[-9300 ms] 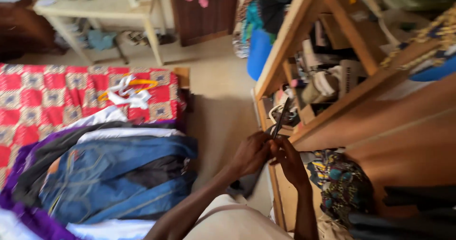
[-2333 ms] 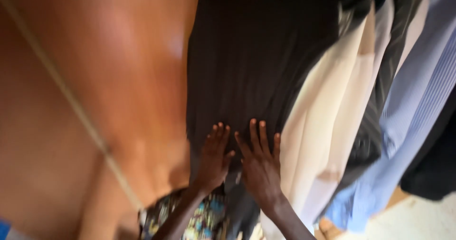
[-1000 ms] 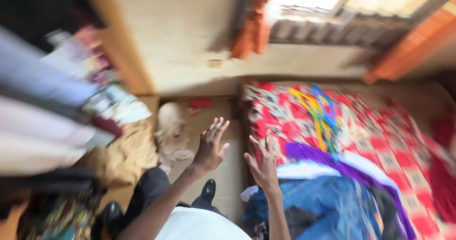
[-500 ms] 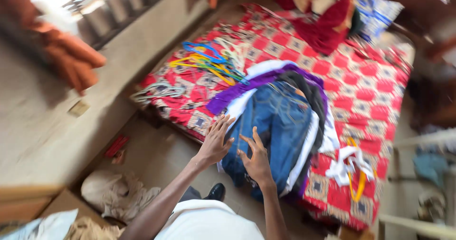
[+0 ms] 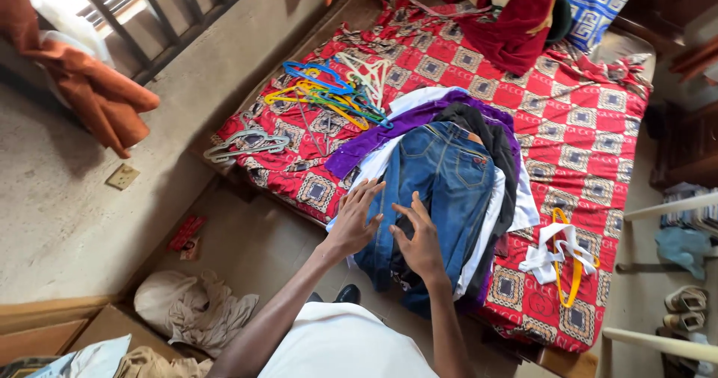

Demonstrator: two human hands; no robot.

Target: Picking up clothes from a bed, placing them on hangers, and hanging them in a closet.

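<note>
Head view, left hand: the left hand (image 5: 354, 225) reaches forward with fingers (image 5: 366, 196) spread and open, gripping nothing, its tips over the near left edge of the blue jeans (image 5: 437, 191).
Head view, right hand: the right hand (image 5: 420, 242) hangs just beside the left, fingers loosely curled and open, empty, over the near end of the jeans; whether it touches the cloth cannot be told.
Jeans: on top of a stack of clothes (image 5: 493, 165), with purple, white and dark pieces under them, at the near edge of the bed (image 5: 598, 124) with its red patterned cover.
Change: half a second ago both hands were short of the pile; now they are over the jeans. A second ago the view was turned toward the wardrobe side, and before that the hands were flat on a dark hanging garment.
Meaning: the attention has left the hung clothes and come to the pile, the jeans being nearest.
Around: coloured hangers (image 5: 329, 94) lie far left on the bed; a yellow hanger with white cloth (image 5: 561, 247) lies right; crumpled cloth (image 5: 191, 307) is on the floor near left.
</note>
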